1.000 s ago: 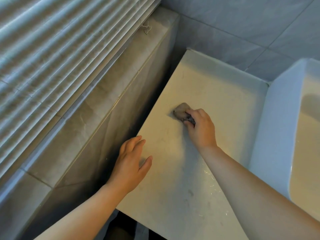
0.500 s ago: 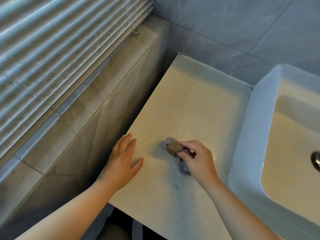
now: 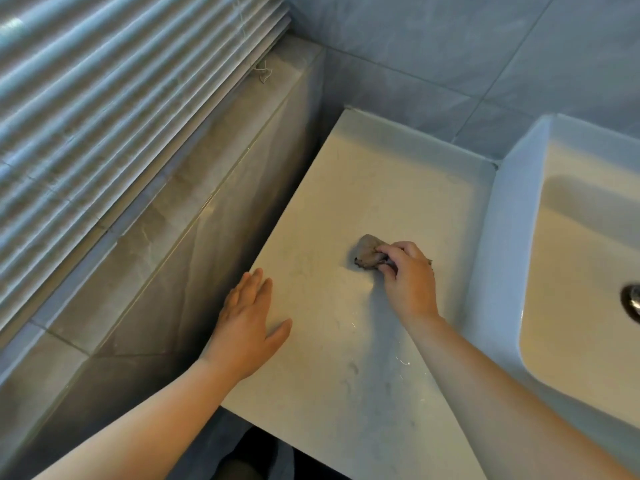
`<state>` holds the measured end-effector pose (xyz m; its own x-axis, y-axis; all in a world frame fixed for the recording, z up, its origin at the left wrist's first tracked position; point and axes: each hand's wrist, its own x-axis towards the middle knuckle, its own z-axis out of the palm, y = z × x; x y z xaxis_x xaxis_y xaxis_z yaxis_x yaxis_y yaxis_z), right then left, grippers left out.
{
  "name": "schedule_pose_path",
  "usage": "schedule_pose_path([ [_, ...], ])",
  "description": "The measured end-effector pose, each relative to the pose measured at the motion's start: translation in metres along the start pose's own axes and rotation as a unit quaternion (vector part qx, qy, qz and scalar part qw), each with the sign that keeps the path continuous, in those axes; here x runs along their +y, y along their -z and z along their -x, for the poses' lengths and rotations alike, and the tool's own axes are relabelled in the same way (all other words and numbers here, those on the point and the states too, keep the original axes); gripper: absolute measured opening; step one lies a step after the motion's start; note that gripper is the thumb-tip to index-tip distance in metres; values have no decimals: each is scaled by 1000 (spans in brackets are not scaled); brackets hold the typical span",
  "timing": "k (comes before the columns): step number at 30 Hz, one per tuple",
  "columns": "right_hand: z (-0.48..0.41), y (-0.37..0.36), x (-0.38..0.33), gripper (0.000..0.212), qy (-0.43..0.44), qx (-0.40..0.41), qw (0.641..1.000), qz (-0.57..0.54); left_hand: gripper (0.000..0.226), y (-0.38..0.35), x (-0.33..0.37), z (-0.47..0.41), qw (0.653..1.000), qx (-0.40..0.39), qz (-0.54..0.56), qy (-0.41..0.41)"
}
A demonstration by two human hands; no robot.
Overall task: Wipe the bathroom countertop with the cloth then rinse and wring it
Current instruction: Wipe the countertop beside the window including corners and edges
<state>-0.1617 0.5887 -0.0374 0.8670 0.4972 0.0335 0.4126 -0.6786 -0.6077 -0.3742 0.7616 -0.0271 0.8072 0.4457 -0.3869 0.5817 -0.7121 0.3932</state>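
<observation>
A small bunched grey-brown cloth lies pressed on the pale stone countertop, near its middle. My right hand is closed on the cloth's right part, which the fingers partly hide. My left hand rests flat, fingers spread, on the countertop's left front edge, holding nothing. To the right stands the white basin, with part of its metal drain showing at the frame's right edge.
A grey tiled ledge runs along the left, higher than the countertop, under closed window blinds. Grey wall tiles back the counter. Water streaks glint on the counter near my right forearm.
My right hand drew the cloth from the far part of the counter toward me, then pushed it back out and a little right. The left hand has stayed on the edge.
</observation>
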Motion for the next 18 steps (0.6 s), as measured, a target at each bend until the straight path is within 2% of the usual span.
schedule_pose_path([
  [5, 45, -6, -5, 30, 10, -20, 1000, -1, 77, 8, 2, 0, 999, -3, -18, -28],
  [10, 92, -6, -17, 29, -12, -32, 999, -2, 75, 6, 4, 4, 989, -15, -66, -135],
  [14, 109, 7, -26, 26, -109, -81, 987, -86, 89, 4, 12, 4, 975, -48, -83, -201],
  [16, 114, 22, -30, 26, -145, -3, 982, -123, 85, 3, 16, -1, 970, -53, -95, -219],
  [18, 111, 38, -29, 26, -159, 82, 978, -108, 75, 3, 19, -6, 965, -63, -111, -229],
])
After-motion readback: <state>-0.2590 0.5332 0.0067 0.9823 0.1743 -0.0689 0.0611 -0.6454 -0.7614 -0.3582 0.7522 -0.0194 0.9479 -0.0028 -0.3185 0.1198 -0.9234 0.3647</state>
